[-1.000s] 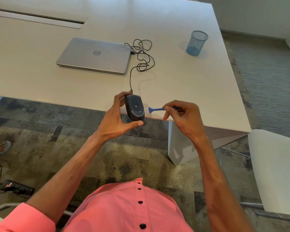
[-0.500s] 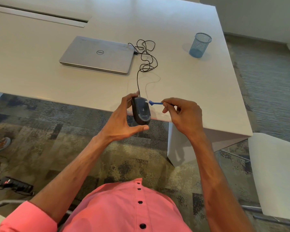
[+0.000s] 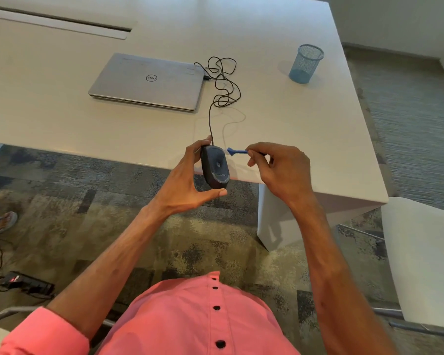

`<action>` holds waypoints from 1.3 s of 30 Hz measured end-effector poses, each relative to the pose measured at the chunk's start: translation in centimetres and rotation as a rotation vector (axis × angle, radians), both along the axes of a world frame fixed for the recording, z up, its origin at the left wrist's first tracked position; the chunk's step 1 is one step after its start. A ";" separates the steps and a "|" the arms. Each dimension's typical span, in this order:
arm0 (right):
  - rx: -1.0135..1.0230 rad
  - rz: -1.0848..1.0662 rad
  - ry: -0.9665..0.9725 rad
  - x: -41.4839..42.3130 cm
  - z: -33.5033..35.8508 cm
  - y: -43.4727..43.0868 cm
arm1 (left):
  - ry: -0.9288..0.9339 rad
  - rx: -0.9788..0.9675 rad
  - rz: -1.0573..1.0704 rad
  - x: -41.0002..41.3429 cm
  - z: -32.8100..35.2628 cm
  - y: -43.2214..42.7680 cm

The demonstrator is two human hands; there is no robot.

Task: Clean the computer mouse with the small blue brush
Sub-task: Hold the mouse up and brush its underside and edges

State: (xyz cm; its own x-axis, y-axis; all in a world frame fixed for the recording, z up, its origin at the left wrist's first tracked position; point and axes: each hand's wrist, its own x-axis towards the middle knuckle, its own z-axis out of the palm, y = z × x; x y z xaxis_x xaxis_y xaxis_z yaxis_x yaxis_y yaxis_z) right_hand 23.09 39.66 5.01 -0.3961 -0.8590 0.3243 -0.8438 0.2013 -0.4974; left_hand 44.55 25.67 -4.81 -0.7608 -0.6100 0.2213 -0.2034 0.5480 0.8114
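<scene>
A black computer mouse [image 3: 215, 166] is held up over the table's front edge, its underside turned towards me. My left hand [image 3: 183, 184] grips it, fingers at the far end and thumb under the near end. Its black cable [image 3: 222, 80] runs back in loops to the laptop. My right hand [image 3: 280, 170] pinches the handle of the small blue brush [image 3: 236, 151], which points left. The brush head sits at the mouse's upper right edge.
A closed silver laptop [image 3: 149, 82] lies on the white table [image 3: 292, 124], and a blue mesh cup [image 3: 305, 64] stands at the back right. A white chair [image 3: 426, 265] is at the right; a power strip [image 3: 23, 283] with cords lies on the carpet at the left.
The brush head has gone from the mouse's lower right side up to its top right edge. Both hands have shifted slightly up and right in view.
</scene>
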 end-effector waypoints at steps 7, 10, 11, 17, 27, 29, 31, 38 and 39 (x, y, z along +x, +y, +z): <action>0.089 0.324 -0.244 0.6 0.6 0.5 | -0.028 -0.005 -0.002 0.1 -0.2 -0.6; 0.028 0.297 -0.269 0.9 0.4 0.3 | -0.040 -0.016 -0.008 -0.1 -0.3 -0.8; -0.016 0.241 -0.252 0.9 0.3 0.1 | -0.045 -0.023 -0.010 -0.1 -0.3 -0.9; -0.007 0.113 -0.058 0.8 0.4 -0.8 | -0.044 -0.044 -0.028 -0.4 -0.3 -1.2; 0.229 0.271 -0.085 -2.1 1.6 0.5 | -0.036 -0.026 0.018 0.3 -0.1 -1.7; 0.171 0.208 -0.061 -2.1 1.5 0.4 | -0.036 -0.026 0.019 0.2 0.0 -1.7; 0.098 0.108 -0.036 -1.7 1.2 0.1 | -0.044 -0.033 0.014 -0.1 0.1 -1.8; 0.178 0.208 -0.132 -1.0 0.7 0.1 | -0.021 -0.043 0.029 -0.2 0.6 -2.0; 0.183 0.245 -0.177 -1.1 0.8 0.3 | -0.016 -0.040 0.033 -0.1 0.7 -2.0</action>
